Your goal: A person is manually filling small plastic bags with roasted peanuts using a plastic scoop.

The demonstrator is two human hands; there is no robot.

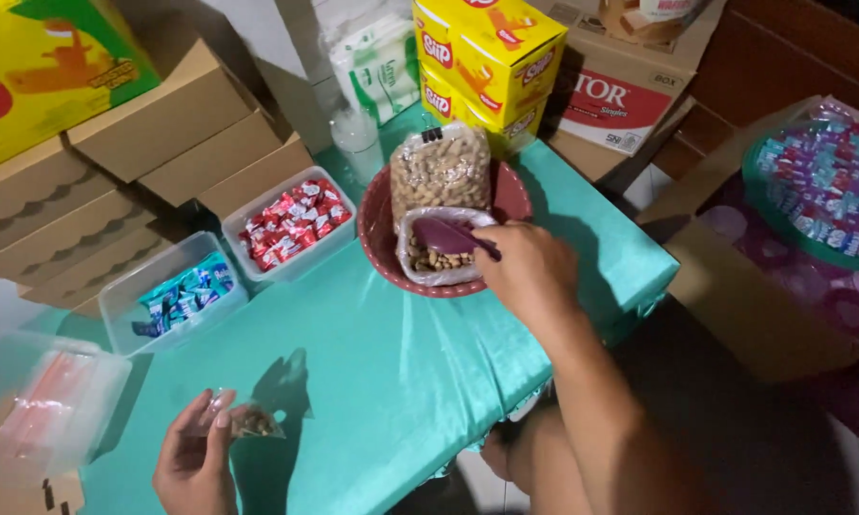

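Note:
My right hand point(530, 269) grips a purple scoop point(449, 236) and dips it into an open clear bag of peanuts point(431, 257) lying in a dark red bowl point(377, 234). A sealed bag of peanuts point(440, 172) stands upright in the same bowl behind it. At the lower left, my left hand point(196, 456) pinches a small clear plastic pouch point(248, 422) with a few peanuts in it, held just above the teal tablecloth point(372, 362).
Two clear tubs stand left of the bowl: one with red wrapped candies point(291, 224), one with blue wrapped candies point(177, 296). A clear box point(53, 405) sits far left. Brown cartons point(163, 124) and yellow boxes point(487, 57) line the back. A tray of candies point(830, 181) lies at right.

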